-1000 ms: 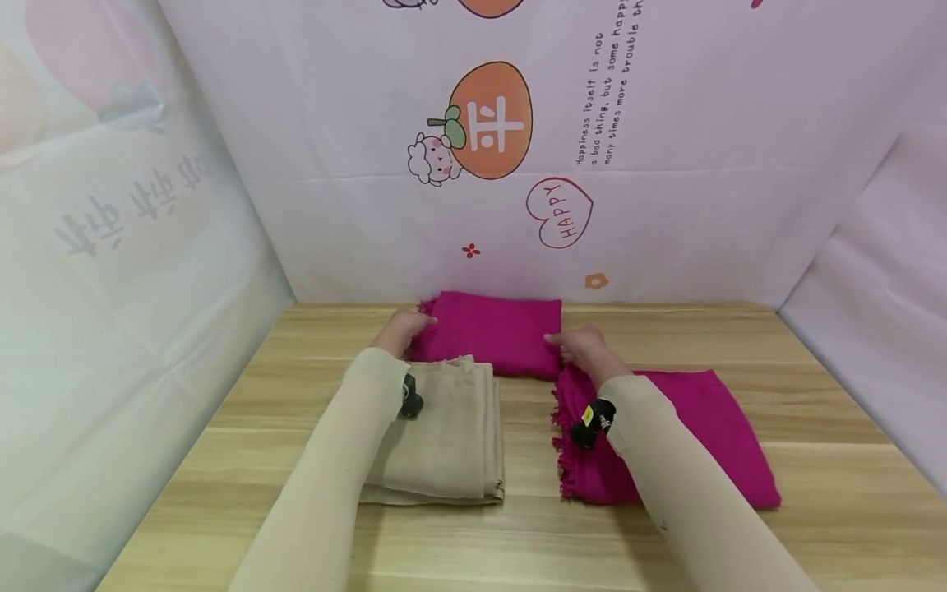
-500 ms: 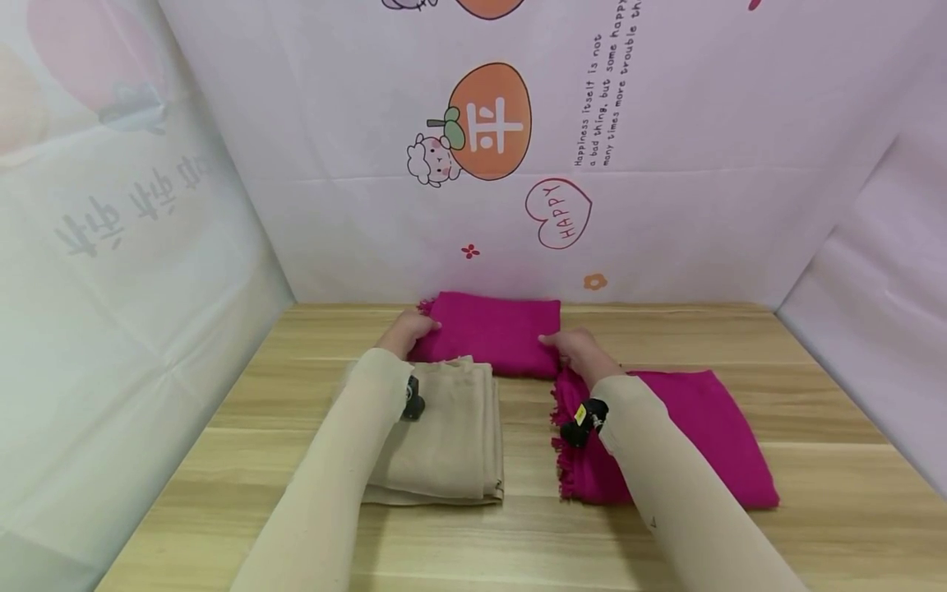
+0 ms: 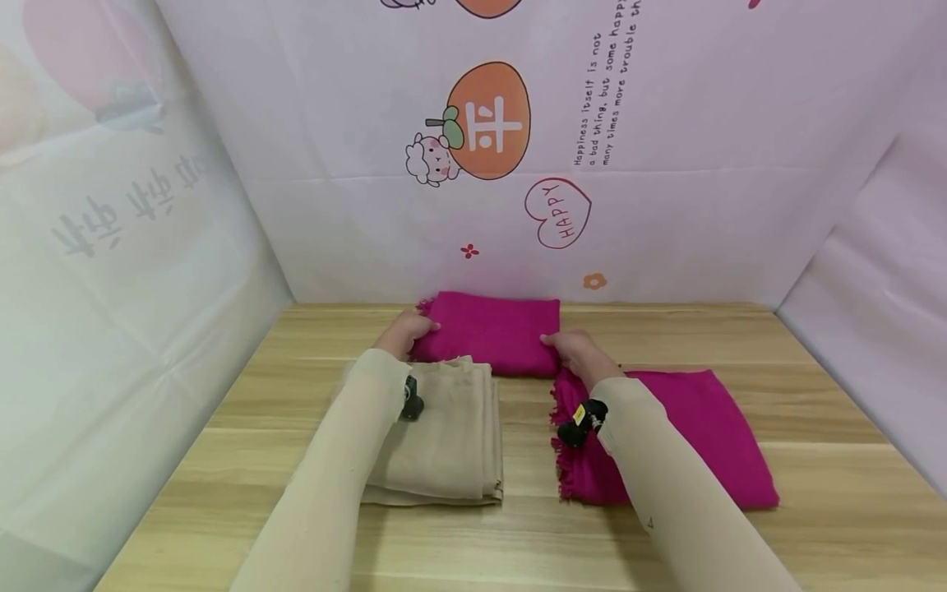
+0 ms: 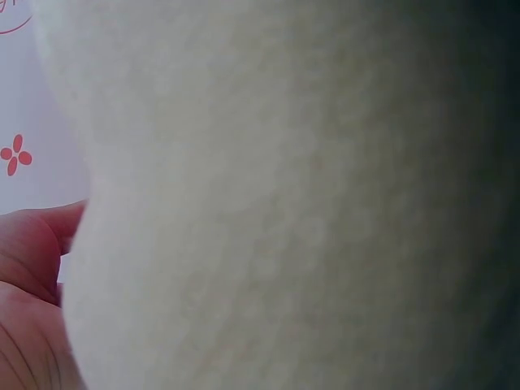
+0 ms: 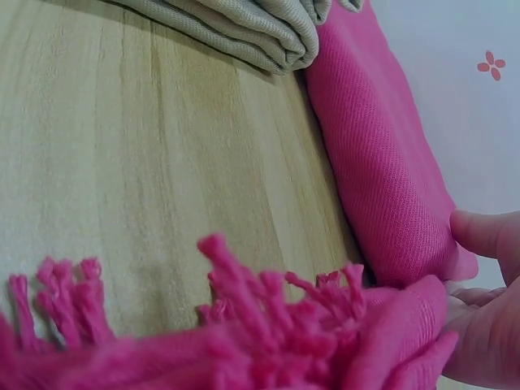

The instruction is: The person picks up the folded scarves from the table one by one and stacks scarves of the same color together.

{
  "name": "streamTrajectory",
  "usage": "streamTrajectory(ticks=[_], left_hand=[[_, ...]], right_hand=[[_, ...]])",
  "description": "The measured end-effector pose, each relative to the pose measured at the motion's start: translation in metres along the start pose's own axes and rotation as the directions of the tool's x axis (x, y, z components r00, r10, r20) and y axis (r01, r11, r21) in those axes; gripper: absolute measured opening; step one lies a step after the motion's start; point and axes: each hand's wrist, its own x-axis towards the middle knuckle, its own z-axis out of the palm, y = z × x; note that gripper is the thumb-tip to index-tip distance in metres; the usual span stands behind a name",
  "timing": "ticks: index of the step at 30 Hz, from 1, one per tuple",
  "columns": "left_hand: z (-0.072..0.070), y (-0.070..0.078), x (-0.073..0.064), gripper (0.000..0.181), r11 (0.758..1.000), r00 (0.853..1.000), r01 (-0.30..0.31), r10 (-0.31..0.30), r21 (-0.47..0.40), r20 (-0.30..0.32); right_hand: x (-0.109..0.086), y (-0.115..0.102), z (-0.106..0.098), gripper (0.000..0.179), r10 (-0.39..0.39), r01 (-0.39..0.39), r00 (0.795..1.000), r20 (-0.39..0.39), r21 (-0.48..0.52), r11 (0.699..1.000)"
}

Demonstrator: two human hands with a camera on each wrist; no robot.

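Observation:
A folded magenta scarf (image 3: 488, 333) with fringe at its left end lies at the back of the table. My left hand (image 3: 405, 331) grips its left end, thumb on top and fingers mostly hidden. At the opposite end my right hand (image 3: 582, 349) holds the scarf, thumb over the edge; the right wrist view shows the thumb (image 5: 479, 231) against the cloth. A second magenta scarf (image 3: 710, 427), fringed on its left side, lies under my right forearm. Beige folded cloth (image 3: 444, 440) sits beneath my left forearm. Sleeve fabric (image 4: 268, 195) blocks most of the left wrist view.
The wood-grain table (image 3: 533, 543) ends at a white printed sheet (image 3: 666, 222) hanging right behind the far scarf. More white sheeting (image 3: 148, 329) closes off the left side, and another sheet (image 3: 880, 321) stands on the right.
Both hands have shifted slightly inward on the ends of the far scarf, then stayed nearly still. The scarf and the other cloths have hardly moved.

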Motion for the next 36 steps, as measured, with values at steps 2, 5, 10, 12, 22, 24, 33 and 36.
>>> streamTrajectory(ticks=[2, 5, 10, 12, 22, 24, 33, 36], left_hand=[[0.0, 0.0, 0.001, 0.044, 1.0, 1.0, 0.016, -0.016, -0.018, 0.004], [0.0, 0.0, 0.0, 0.044, 1.0, 1.0, 0.015, -0.015, -0.018, 0.002], [0.002, -0.001, 0.008, 0.045, 1.0, 0.999, -0.001, 0.002, 0.02, -0.035], [0.003, -0.001, 0.011, 0.044, 1.0, 0.999, 0.001, 0.0, 0.024, -0.046], [0.001, -0.033, 0.091, 0.038, 0.998, 0.997, -0.04, 0.043, 0.038, -0.07], [0.0, -0.042, 0.118, 0.037, 0.998, 0.996, -0.035, 0.039, 0.045, -0.081], [-0.001, 0.015, -0.026, 0.034, 0.996, 0.995, 0.033, -0.041, -0.085, -0.094], [-0.003, 0.018, -0.034, 0.039, 0.988, 0.996, 0.054, -0.065, -0.148, -0.065]], right_hand=[[0.0, 0.0, 0.0, 0.058, 0.003, -0.003, 1.0, -0.004, 0.009, 1.0], [-0.001, -0.001, 0.001, 0.057, 0.001, 0.0, 1.0, -0.016, 0.021, 1.0], [0.001, 0.0, 0.005, 0.055, 0.006, -0.004, 1.0, -0.028, 0.066, 0.998], [0.002, 0.0, 0.007, 0.054, 0.011, -0.009, 0.999, -0.03, 0.077, 0.997], [0.0, -0.001, 0.009, 0.052, 0.017, -0.014, 0.998, -0.055, 0.062, 0.998], [0.001, -0.002, 0.009, 0.051, 0.011, -0.006, 0.997, -0.076, 0.057, 0.998], [0.0, -0.002, 0.011, 0.049, -0.011, 0.017, 0.991, -0.131, 0.044, 0.999], [0.0, -0.002, 0.011, 0.049, -0.017, 0.024, 0.989, -0.149, 0.046, 0.999]])
